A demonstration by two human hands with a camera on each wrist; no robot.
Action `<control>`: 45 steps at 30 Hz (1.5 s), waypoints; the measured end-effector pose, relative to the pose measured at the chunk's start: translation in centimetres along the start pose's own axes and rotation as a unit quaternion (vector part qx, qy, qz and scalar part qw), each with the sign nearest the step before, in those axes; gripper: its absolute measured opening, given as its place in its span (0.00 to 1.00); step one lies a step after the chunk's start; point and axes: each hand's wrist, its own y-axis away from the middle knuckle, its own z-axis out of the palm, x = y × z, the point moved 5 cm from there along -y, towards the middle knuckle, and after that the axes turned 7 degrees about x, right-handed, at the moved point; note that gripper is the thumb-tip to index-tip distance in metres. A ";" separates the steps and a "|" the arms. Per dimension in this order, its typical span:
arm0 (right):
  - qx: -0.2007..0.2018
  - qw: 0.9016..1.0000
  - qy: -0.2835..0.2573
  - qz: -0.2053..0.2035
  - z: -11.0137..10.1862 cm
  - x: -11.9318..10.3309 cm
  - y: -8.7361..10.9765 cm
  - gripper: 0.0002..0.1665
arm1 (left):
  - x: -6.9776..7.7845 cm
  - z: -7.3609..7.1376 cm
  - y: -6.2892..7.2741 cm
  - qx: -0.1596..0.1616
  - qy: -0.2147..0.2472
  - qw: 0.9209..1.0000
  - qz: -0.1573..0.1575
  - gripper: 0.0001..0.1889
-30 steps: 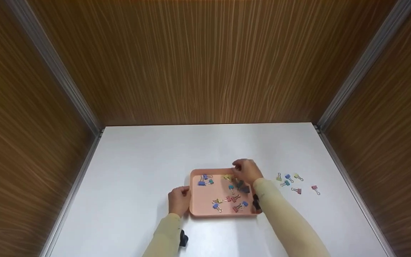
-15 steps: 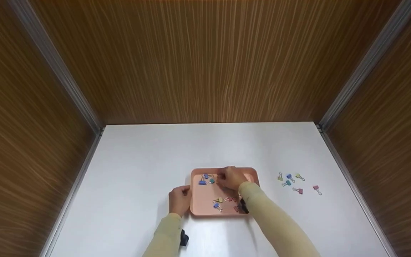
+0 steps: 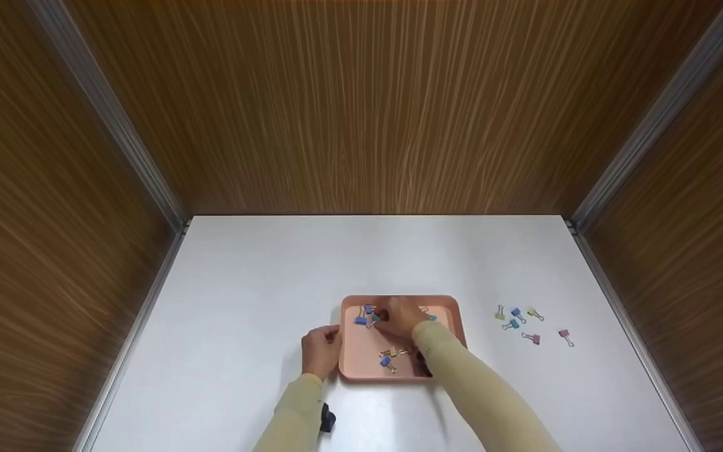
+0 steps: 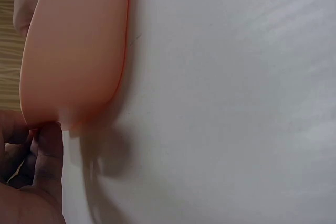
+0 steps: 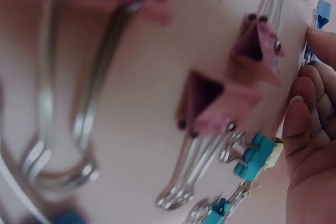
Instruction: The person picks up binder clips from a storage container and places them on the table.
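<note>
Left hand (image 3: 321, 353): grip pinching rim of tray (image 3: 360, 348) at 9 o'clock. Right hand (image 3: 401, 318) in tray's 11 o'clock area; can't tell grip opening or hold. Binder clips (image 3: 385, 362) in tray, six loose clips (image 3: 516, 312) 3 o'clock of it.

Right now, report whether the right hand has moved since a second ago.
Yes: against the pink tray, the right hand has moved left, toward the tray's left end.

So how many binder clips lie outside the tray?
6, all right of the tray: back row yellow clip, blue clip, second yellow clip; teal clip and pink clip nearer the person; second pink clip farthest right. Others may be hidden.
</note>
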 end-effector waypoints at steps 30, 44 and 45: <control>-0.036 0.999 0.003 0.030 -1.3 0.2 0.2 0.09 | 0.7 -0.2 0.0 0.001 -0.009 1.000 0.012 0.09; 0.004 0.993 0.031 0.110 -6.3 3.3 2.0 0.17 | 0.3 0.1 0.1 0.001 -0.006 1.000 0.007 0.09; 0.014 0.994 0.024 0.103 -6.8 3.7 2.1 0.15 | 0.3 0.1 0.1 0.000 -0.007 1.000 0.006 0.09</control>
